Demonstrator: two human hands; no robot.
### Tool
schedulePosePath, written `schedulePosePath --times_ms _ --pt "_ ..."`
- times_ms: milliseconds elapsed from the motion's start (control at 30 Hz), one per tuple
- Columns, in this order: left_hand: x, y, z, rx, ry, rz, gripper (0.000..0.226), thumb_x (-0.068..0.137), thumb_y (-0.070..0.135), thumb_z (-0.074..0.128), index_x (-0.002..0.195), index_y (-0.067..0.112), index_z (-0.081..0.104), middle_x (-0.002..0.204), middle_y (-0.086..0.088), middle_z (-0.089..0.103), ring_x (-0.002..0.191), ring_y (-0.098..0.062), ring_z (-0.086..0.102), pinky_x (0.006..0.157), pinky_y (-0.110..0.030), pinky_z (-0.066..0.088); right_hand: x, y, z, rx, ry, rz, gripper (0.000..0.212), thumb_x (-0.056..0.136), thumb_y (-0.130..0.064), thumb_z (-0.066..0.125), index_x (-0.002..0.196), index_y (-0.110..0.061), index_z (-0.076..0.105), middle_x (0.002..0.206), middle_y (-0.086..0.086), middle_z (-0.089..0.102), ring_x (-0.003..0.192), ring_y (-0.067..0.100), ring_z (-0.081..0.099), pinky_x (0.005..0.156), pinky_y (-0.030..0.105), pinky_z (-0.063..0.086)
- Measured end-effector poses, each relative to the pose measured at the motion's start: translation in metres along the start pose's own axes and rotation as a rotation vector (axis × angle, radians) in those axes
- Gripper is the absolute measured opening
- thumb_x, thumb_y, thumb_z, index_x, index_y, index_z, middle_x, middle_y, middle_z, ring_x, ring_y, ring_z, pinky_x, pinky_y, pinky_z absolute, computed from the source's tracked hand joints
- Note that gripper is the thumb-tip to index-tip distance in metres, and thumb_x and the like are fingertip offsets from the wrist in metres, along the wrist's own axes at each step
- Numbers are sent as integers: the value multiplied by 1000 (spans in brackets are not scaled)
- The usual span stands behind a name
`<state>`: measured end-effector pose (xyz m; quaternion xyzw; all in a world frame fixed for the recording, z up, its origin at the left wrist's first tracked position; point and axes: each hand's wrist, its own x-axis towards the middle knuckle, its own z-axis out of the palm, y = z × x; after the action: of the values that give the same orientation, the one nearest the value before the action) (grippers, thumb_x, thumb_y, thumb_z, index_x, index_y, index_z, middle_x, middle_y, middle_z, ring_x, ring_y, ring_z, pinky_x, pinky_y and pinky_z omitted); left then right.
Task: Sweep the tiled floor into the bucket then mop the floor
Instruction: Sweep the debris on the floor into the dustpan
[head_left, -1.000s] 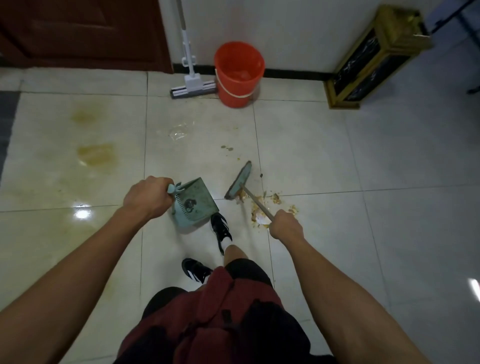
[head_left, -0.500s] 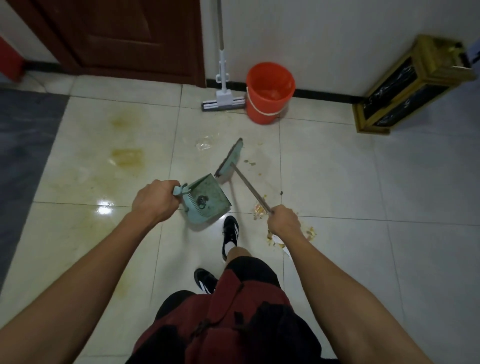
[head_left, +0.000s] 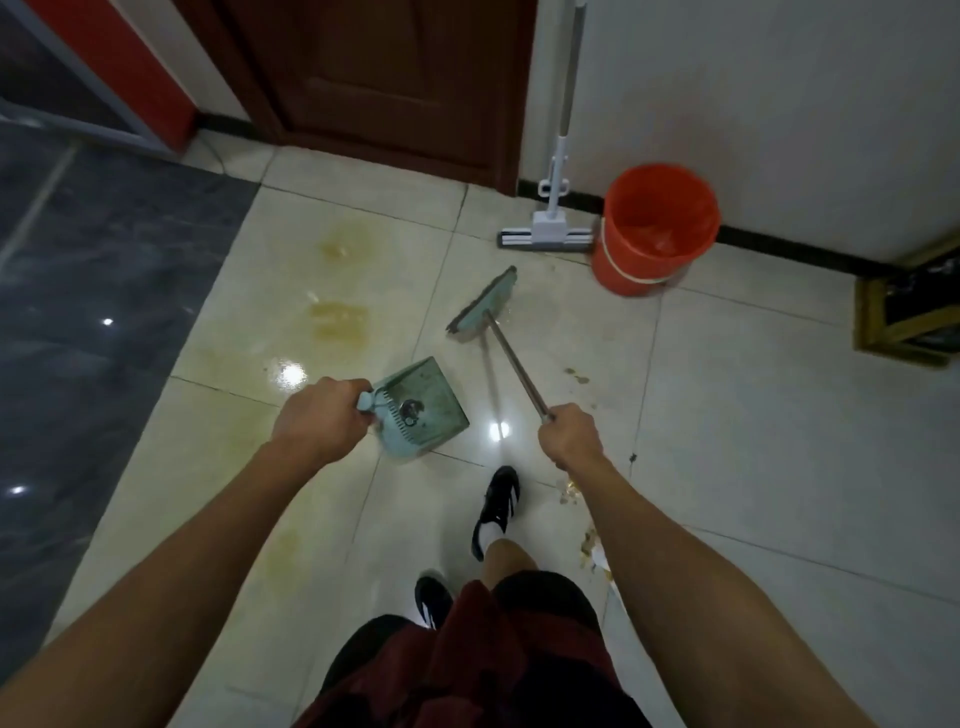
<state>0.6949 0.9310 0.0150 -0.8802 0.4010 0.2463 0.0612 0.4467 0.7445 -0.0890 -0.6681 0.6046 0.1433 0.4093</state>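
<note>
My left hand grips the handle of a pale green dustpan, held above the tiled floor with a dark bit of debris inside. My right hand holds the metal handle of a small green broom, whose head points away toward the wall. An orange bucket stands against the white wall at the back right. A white squeeze mop leans on the wall just left of the bucket. Brownish crumbs lie right of the broom handle, and more crumbs lie under my right forearm.
Yellowish stains mark the tiles on the left. A dark brown door is at the back. Dark grey flooring covers the left side. A yellow-framed box sits at the right edge. My black shoes are below the dustpan.
The view has swung left and forward, so the bucket and mop now sit further right. The broom head has lifted off the crumb pile and moved forward. The crumbs now lie behind my right hand.
</note>
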Motion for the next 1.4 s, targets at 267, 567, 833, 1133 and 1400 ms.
schedulePosePath --times_ms 267,567,833,1133,1400 --pt "57 9 -24 25 -14 -72 14 93 43 60 93 29 62 83 -4 67 73 -28 64 67 -36 56 69 -63 -28 -35 -113 -94 40 88 -11 49 125 -4 60 109 15 66 90 34 69 73 39 60" --pt "97 32 -32 22 1 5 12 93 37 63 99 27 67 86 -6 69 75 -31 64 63 -34 49 84 -40 -60 -278 -91 38 28 89 -8 52 117 -7 58 80 2 52 78 25 63 63 29 48" --pt "114 63 -41 58 -7 197 12 93 37 63 98 26 68 86 -7 69 75 -32 63 63 -33 48 50 14 -67 -189 -30 216 28 92 -10 51 119 -7 57 94 6 56 90 28 68 73 32 53" --pt "108 84 -34 104 -24 369 10 91 37 67 96 29 67 89 -9 69 80 -36 65 68 -37 54 -20 72 -18 37 16 415 30 93 -11 51 120 -1 59 108 15 64 99 33 67 82 40 58" --pt "97 105 -19 178 -37 503 10 89 37 67 96 29 68 95 -11 71 86 -37 66 72 -38 53 -95 116 24 219 50 602 32 94 -15 48 120 -4 61 104 14 69 90 30 69 71 34 59"
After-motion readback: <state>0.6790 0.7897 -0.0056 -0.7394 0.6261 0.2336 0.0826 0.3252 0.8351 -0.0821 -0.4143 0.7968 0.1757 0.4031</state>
